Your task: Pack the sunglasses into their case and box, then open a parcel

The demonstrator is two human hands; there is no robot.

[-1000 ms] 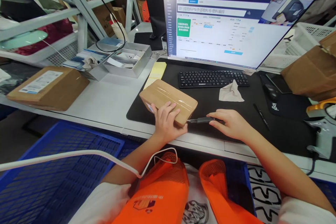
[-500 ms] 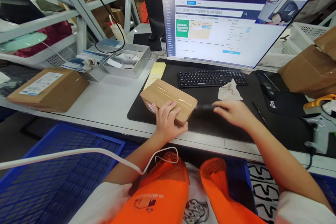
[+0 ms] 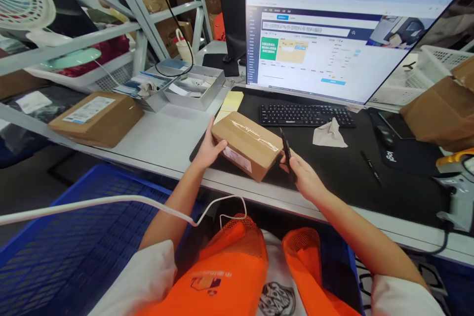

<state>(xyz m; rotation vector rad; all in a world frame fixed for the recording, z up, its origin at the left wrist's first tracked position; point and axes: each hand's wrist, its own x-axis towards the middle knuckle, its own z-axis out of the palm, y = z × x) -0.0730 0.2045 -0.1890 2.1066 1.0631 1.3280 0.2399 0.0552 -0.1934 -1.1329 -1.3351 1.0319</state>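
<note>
A taped cardboard box (image 3: pixel 247 140) with a white label on its near side sits at the left part of the black desk mat (image 3: pixel 326 177). My left hand (image 3: pixel 210 149) grips the box's left end, thumb on the near top edge and fingers behind. In my right hand (image 3: pixel 298 170) is a black utility knife (image 3: pixel 287 153), its tip pointing up. That hand is closed round the knife beside the right end of the box; its fingertips are close to the cardboard, and whether they touch it I cannot tell.
Behind the mat stand a keyboard (image 3: pixel 307 116) and a monitor (image 3: pixel 344 44). A crumpled tissue (image 3: pixel 330 134) and a pen (image 3: pixel 371 168) lie to the right, near a scanner (image 3: pixel 459 197). Another labelled box (image 3: pixel 97 117) is at left, above a blue crate (image 3: pixel 92 227). A white cable (image 3: pixel 111 201) crosses in front.
My left hand has shifted from the box's top and near side to its left end. My right hand has come in toward the box, and the knife has turned from level to upright.
</note>
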